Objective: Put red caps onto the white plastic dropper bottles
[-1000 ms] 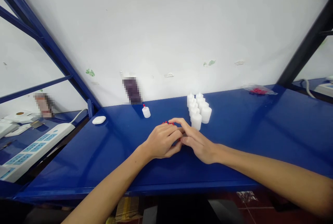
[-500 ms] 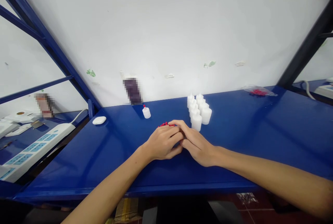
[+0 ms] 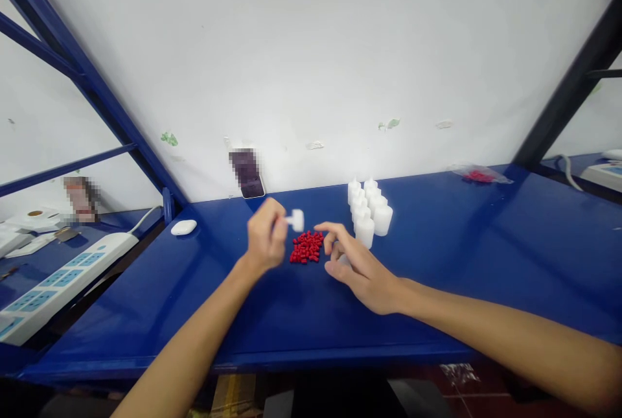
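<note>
My left hand [image 3: 268, 234] is closed, raised beside the pile of small red caps [image 3: 307, 247]. Thumb and fingers pinch the narrow stem of a small white nozzle cap [image 3: 298, 220], whose wider end points right. My right hand [image 3: 364, 269] rests at the pile's right side, index finger arched over its edge. Between its curled fingers and thumb shows a pale part of a white bottle [image 3: 345, 260], mostly hidden. Just beyond that hand stand several white bottles [image 3: 364, 233] upright in two rows.
A phone [image 3: 253, 186] leans on the wall at the back. The blue table [image 3: 461, 262] also bears a white rounded case [image 3: 183, 227] at left and a clear bag of red caps [image 3: 481, 175] at back right. A power strip [image 3: 72, 282] lies beyond the left frame.
My hands have come apart. The left has moved left and up with the white nozzle cap, uncovering the red caps. It now covers where the red-tipped bottle stood. My right hand stays nearly in place.
</note>
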Demonstrator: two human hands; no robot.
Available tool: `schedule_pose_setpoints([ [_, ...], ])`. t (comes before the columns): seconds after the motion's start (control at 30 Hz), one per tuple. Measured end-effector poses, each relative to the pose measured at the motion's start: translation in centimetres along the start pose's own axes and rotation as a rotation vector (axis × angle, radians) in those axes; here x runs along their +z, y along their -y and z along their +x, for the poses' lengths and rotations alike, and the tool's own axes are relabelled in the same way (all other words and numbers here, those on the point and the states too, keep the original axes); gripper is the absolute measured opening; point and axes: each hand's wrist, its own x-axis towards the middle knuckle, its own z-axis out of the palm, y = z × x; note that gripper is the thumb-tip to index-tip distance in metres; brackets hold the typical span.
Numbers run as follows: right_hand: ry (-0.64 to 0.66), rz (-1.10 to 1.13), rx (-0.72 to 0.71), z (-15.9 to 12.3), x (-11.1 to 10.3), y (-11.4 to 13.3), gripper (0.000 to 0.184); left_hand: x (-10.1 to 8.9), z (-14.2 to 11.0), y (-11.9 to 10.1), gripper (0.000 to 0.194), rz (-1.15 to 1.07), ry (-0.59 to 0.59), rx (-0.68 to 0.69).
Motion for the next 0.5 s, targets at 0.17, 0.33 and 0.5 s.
schedule_pose_setpoints([
  [0.17, 0.227, -0.099, -0.081, -0.3, -0.4, 1.1, 0.032, -2.6, 3.0, 5.9, 0.016, 0.253, 0.056, -0.294],
  [0.33, 0.217, 0.028, -0.131, -0.5, -1.2, 1.9, 0.028, -2.8, 3.0, 8.4, 0.008, 0.271, 0.172, -0.317],
  [0.5, 0.104, 0.066, -0.319, -0.7, -1.3, 1.3, 0.025, -2.4, 2.3, 8.8, 0.009, 0.272, 0.230, -0.338],
])
